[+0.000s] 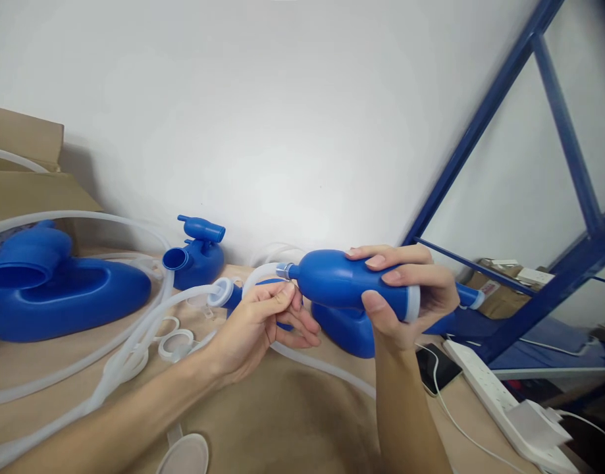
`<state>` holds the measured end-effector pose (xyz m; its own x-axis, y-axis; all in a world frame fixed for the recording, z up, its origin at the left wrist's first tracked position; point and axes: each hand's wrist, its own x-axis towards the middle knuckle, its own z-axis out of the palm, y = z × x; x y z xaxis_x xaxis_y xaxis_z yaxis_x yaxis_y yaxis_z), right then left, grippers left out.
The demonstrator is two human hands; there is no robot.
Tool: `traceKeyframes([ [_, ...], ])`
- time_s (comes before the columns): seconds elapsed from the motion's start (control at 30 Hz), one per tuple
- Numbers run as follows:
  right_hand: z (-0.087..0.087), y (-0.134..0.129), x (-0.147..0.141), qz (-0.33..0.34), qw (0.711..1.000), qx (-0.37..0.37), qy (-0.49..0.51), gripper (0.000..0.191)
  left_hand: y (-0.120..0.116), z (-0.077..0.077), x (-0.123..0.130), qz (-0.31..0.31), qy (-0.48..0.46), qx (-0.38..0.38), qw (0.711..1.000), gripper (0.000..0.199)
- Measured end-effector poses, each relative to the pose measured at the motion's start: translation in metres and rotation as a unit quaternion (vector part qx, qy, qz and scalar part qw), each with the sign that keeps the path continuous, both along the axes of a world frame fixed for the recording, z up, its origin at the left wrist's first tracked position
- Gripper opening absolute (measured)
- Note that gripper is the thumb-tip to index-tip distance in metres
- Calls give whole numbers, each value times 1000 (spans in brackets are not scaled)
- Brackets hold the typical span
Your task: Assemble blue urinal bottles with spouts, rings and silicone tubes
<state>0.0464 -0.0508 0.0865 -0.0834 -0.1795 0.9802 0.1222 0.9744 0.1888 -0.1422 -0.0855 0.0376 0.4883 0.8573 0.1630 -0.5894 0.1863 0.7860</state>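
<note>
My right hand (413, 280) is wrapped round a blue bulb-shaped plastic funnel (339, 280) with a white rim, held sideways above the table. A clear tube (259, 271) sits on the funnel's narrow nozzle, with a small metal hose clamp (283, 270) around the joint. My left hand (277, 309) is just below that joint, thumb and forefinger closed on the clamp's small tab; its other fingers curl loosely. Behind and below the funnel lies a blue plastic urinal bottle (344, 330), partly hidden by my hands.
More blue bottles (85, 299) (201, 263), coiled tubing (129, 329) and white ring caps (176, 343) lie on the left. A cardboard box (30, 187) stands behind them. On the right are a phone (438, 368), a power strip (499, 401) and a blue metal frame (473, 131).
</note>
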Motion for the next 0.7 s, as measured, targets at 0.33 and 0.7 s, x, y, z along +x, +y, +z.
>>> traceKeyframes([
  [0.33,3,-9,-5,-62,994,70,-51,25,3,0,-3,-7,-19,-43,999,31],
  [0.7,2,-2,4,-46,999,16,4,21,20,-10,-9,-52,24,14,998,41],
])
